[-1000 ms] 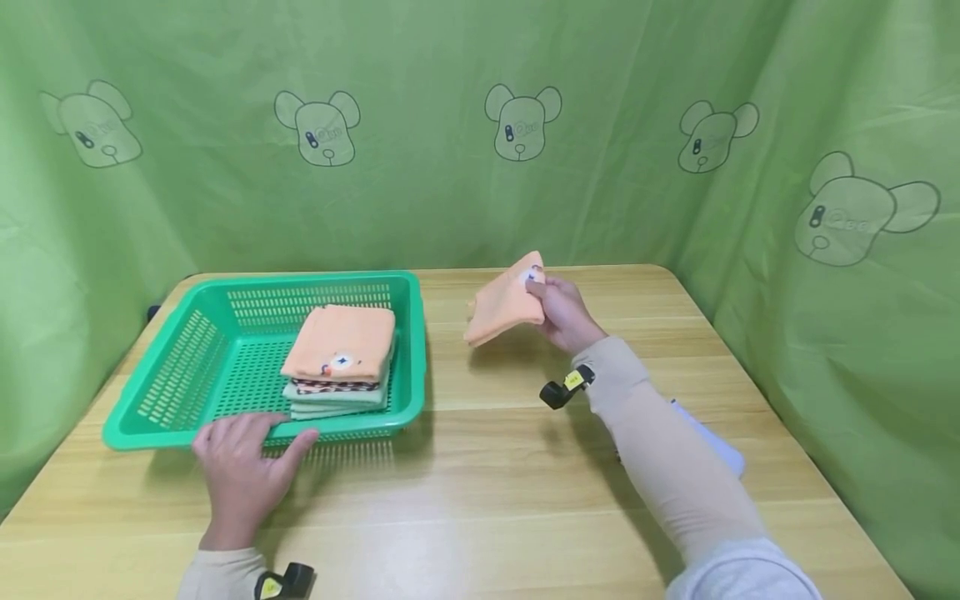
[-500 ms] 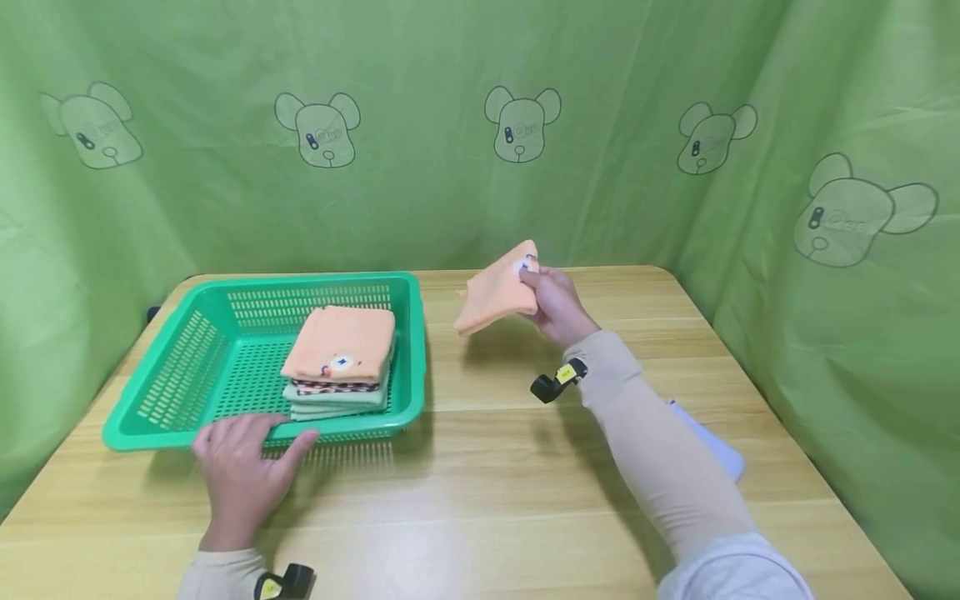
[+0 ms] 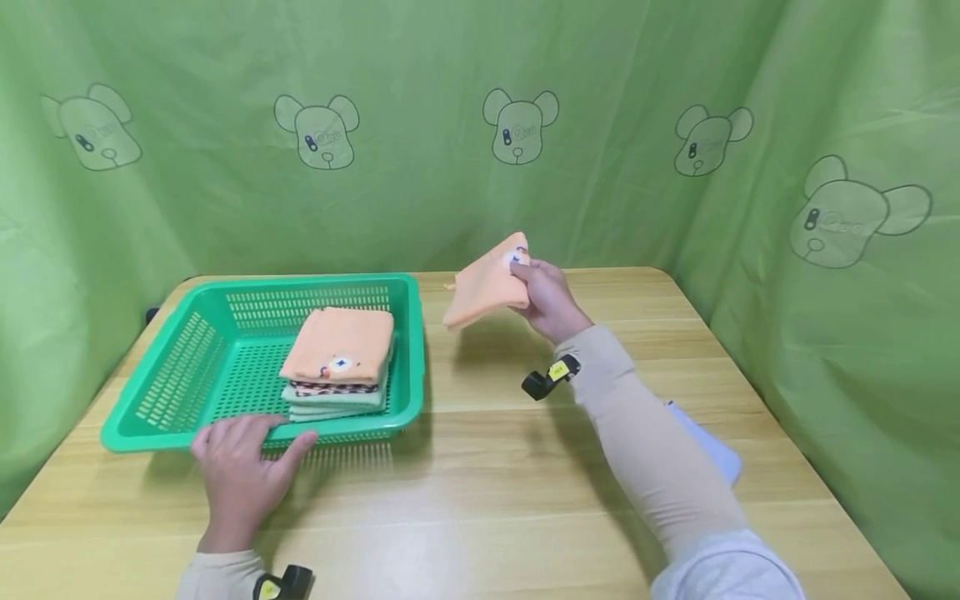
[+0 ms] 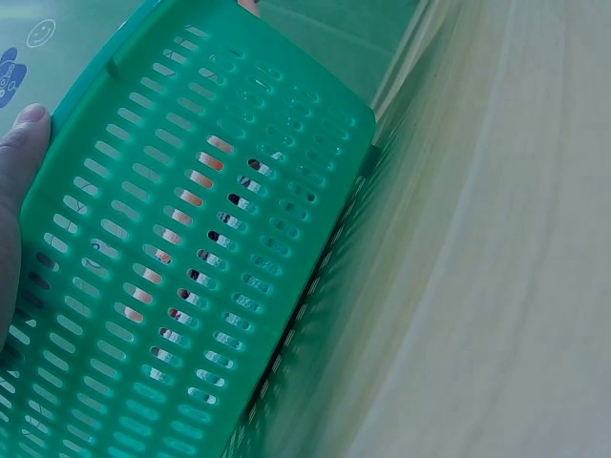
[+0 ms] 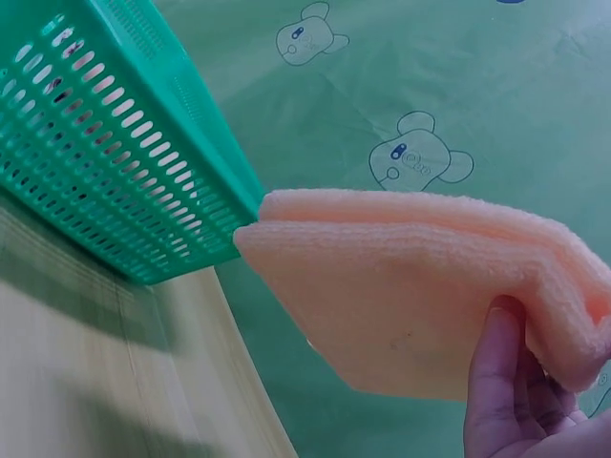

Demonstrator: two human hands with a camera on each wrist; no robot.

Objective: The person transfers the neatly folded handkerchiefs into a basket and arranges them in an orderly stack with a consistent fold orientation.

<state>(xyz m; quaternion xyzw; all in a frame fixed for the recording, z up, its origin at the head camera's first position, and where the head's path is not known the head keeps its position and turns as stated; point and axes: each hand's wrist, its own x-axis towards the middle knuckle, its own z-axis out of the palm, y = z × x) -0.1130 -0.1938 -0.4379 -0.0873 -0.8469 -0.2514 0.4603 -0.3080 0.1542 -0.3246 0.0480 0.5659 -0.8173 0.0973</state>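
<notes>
My right hand (image 3: 553,302) pinches a folded peach towel (image 3: 486,285) by its right edge, thumb on top near a small embroidered face. The towel hangs above the table, to the right of a green plastic basket (image 3: 417,358); the right wrist view shows its thick folded layers (image 5: 382,253). Inside the basket's right half is a stack of folded towels, with a peach towel (image 3: 348,333) on top, a dark-patterned one under it and pale green ones (image 3: 337,408) at the bottom. My left hand (image 3: 243,475) grips the basket's front rim, fingers over it and thumb outside.
A light blue-violet flat item (image 3: 708,442) lies on the wooden table (image 3: 450,517) at the right, partly hidden behind my right forearm. A green curtain (image 3: 420,200) with bear-head drawings surrounds the table at the back and sides.
My right hand has carried the peach towel a little left and upward, closer to the basket. The left hand, basket and stack stay in place.
</notes>
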